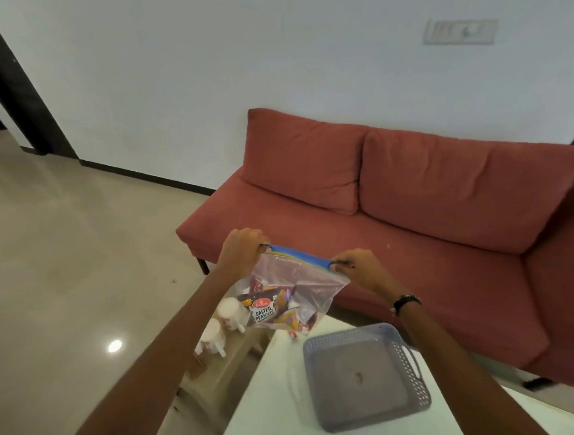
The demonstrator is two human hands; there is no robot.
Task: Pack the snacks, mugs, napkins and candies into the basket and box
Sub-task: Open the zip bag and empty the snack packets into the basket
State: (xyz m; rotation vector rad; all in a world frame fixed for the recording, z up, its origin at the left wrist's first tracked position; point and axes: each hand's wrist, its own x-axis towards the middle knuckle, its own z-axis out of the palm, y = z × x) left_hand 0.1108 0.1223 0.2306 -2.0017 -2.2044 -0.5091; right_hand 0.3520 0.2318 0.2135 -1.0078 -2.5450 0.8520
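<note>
Both hands are up in the air holding a clear zip bag (pixel 295 293) by its blue top strip. Left hand (pixel 241 248) has its fingers curled over the left end of the strip, right hand (pixel 359 269) pinches the right end, so the bag hangs stretched between them. There's a dark watch (pixel 403 303) on the right wrist.

Inside the bag you can see a bunch of snack packets, the clearest one being a salted peanuts pack (pixel 263 311) near the bottom left. The bag hangs above the far left corner of the white worktop (pixel 271 397), not touching it as far as I can tell.

On the worktop sits a grey basket (pixel 367 375) with holes along its walls and a handle cutout on the right side. It's near the far edge, right of the bag, with bare worktop on its left and near sides. Something small and brown lies in the middle of its floor, can't tell what.

Off the worktop's left edge, lower down, two white mugs (pixel 221 326) stand on some lower beige surface, partly behind the bag.

Past the far edge is a red sofa (pixel 411 203) against the wall, and a wide stretch of shiny floor (pixel 63 257) on the left.
</note>
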